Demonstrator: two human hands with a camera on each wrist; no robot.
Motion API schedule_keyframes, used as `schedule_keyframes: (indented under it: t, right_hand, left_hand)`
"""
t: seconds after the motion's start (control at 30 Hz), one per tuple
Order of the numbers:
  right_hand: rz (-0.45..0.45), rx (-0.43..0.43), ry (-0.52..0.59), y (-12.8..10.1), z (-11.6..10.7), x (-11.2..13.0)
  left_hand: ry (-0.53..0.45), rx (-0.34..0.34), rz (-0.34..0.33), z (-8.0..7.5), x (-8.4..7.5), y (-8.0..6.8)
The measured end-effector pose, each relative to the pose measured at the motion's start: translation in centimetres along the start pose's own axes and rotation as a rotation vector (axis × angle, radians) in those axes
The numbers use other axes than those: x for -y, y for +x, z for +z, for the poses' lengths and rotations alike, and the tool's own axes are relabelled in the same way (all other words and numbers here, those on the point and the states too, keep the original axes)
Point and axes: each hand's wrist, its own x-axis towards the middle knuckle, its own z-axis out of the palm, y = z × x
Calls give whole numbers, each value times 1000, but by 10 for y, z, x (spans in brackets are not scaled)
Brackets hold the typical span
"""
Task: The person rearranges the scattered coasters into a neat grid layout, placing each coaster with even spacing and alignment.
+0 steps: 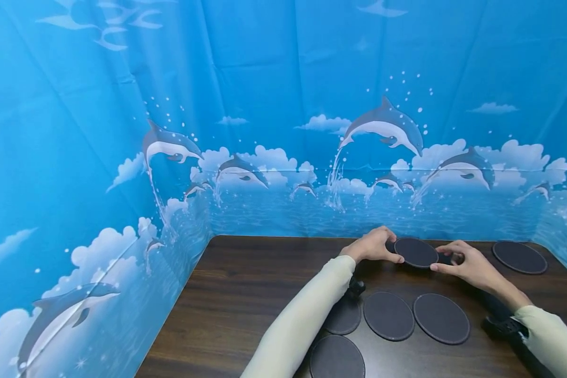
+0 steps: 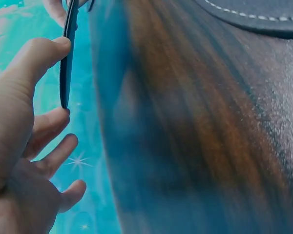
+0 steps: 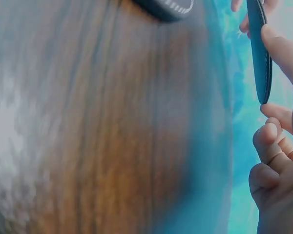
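A round dark coaster is held above the back of the wooden table between both hands. My left hand pinches its left edge with thumb and fingers. My right hand pinches its right edge. In the left wrist view the coaster shows edge-on between thumb and forefinger. The right wrist view shows the coaster edge-on too, the thumb above it and the lower fingers curled.
Several more dark coasters lie on the table: one at the back right, two side by side in the middle, one under my left forearm, one at the front edge. Blue dolphin-print cloth walls the table.
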Motion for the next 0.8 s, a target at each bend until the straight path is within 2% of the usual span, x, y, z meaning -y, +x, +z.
schedule_keyframes:
  t: [0.2,0.33,0.5,0.8]
  right_hand:
    - [-55,-70,14,-9,-1,7]
    - [-92,-119,37,-16,-3,19]
    - [-134,-177,62,-26,-4,36]
    - [-150,-190,130,-33,3,47]
  left_hand:
    - [87,-64,40,-8,-9,-19]
    - [170,-133,49,-13,-19,-36]
    - [243,-180,59,-17,-30,-58]
    - [275,-225,60,-12,-31,-86]
